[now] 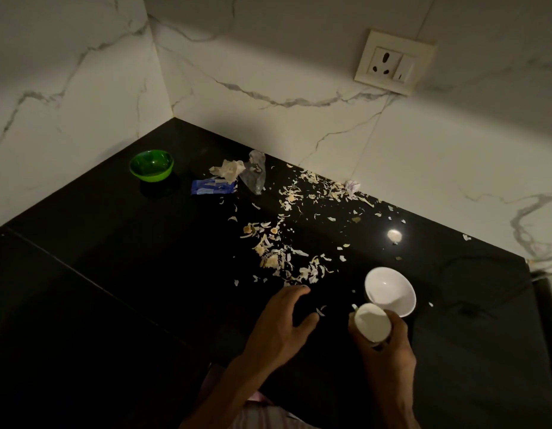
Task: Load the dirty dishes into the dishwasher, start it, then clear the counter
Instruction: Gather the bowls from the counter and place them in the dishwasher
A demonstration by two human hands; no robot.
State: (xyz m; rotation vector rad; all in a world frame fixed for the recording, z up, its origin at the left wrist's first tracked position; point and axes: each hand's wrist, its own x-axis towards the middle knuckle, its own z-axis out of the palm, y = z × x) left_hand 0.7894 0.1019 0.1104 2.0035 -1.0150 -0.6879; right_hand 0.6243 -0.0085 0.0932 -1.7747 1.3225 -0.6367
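Note:
On the black counter (129, 289) a white bowl (390, 291) stands near the front right. Just in front of it my right hand (387, 351) grips a small white cup (372, 322), tilted with its mouth toward me and held beside the bowl's near rim. My left hand (284, 326) hovers low over the counter to the left of the cup, fingers spread and holding nothing. A green bowl (151, 165) sits far back left near the corner. Pale vegetable peelings (284, 246) lie scattered across the middle of the counter.
Near the back lie a blue wrapper (211, 187), a crumpled tissue (228, 170) and a clear plastic bag (256, 174). Marble walls meet at the back corner, with a power socket (393, 61) on the right wall. The counter ends at the right edge (530, 274).

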